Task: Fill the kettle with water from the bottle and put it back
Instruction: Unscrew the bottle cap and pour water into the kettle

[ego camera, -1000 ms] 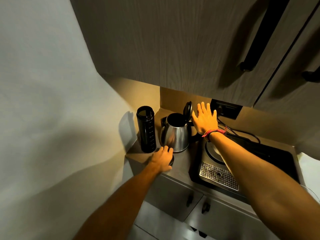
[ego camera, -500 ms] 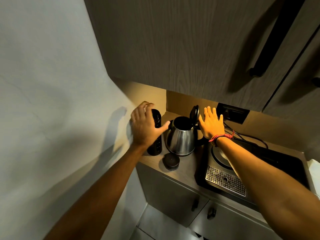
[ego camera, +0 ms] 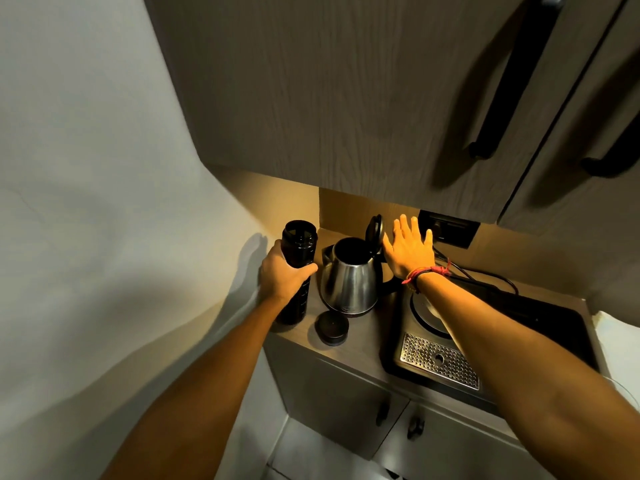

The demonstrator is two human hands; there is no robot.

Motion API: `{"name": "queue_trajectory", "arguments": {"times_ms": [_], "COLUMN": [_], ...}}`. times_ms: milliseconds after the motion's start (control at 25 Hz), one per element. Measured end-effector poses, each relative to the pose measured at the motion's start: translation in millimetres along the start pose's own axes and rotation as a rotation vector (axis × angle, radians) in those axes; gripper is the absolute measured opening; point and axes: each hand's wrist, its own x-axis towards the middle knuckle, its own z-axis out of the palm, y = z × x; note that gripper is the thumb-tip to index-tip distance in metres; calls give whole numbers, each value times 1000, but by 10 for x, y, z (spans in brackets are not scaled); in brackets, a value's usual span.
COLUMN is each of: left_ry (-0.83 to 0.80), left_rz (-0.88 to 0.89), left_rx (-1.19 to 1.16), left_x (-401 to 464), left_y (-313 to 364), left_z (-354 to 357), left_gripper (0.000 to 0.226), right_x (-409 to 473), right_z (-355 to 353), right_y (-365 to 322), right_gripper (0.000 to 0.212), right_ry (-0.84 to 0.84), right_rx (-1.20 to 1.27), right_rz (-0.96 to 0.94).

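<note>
Nearest the camera, the two forearms reach in from below, and under them the cupboard doors beneath the worktop run off the bottom edge, so their lower parts are cut off. On the front of the worktop lies the bottle cap, set down and let go; a second ago the left hand was resting on it, and half a second ago that hand had only just come up beside the bottle. Now the left hand has its fingers wrapped round the middle of the dark bottle, which stands upright at the left end of the worktop, just beside the kettle and open at the top. That suggests the uncapping is done and the lift and pour come next; no water has gone in yet, as far as can be judged. The kettle sits on its base, mouth open, with its lid tipped up and back. The right hand has stayed flat and spread behind the lid, fingers wide and holding nothing, apparently keeping it open. To the right a dark appliance with a perforated drip tray is partly covered by the right forearm. The bottle is too dark to show how much water it holds, the kettle's inside is black shadow, and its handle is mostly hidden behind the right hand and wrist.
</note>
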Motion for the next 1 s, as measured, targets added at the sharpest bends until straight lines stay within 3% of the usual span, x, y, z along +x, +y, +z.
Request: {"name": "queue_trajectory", "arguments": {"times_ms": [120, 240, 440, 1000], "left_ry": [-76, -133, -118, -172], "left_rz": [141, 271, 357, 532], "left_rx": [236, 545, 849, 1117], "left_x": [-32, 10, 42, 119], "left_y": [244, 407, 545, 808], "left_z": [-110, -152, -183, -180], "left_gripper": [69, 78, 77, 66], "right_x": [-22, -38, -48, -15], "right_z": [-10, -20, -22, 10], "right_y": [1, 1, 3, 44], "right_gripper": [73, 73, 72, 75], "right_ry": [3, 6, 23, 49], "right_rx": [-9, -13, -7, 16], "right_rz": [1, -6, -21, -20]}}
